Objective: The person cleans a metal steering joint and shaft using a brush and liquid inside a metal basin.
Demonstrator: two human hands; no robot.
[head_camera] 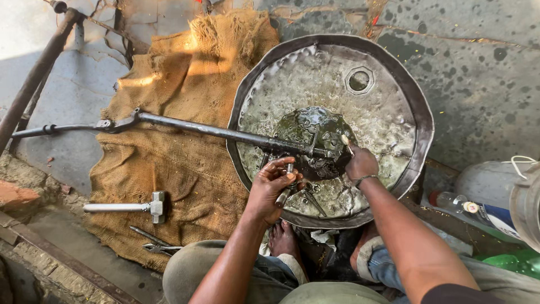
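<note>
**Working small parts over a slick, wet pan**

Gripping a short metal piece [285, 191], the left hand [270, 188] is closed; the right hand [360, 163] pinches a thin stick [346, 143]. Both hover at the pan's [416, 101] six o'clock, by the long rod [197, 128]. Oily wetness could make either slip.

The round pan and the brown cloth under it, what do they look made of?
The round pan looks like dull grey sheet metal: dented, stained, with a dark rolled rim. The brown cloth looks like coarse jute sacking, going by its open weave and frayed edges.
</note>
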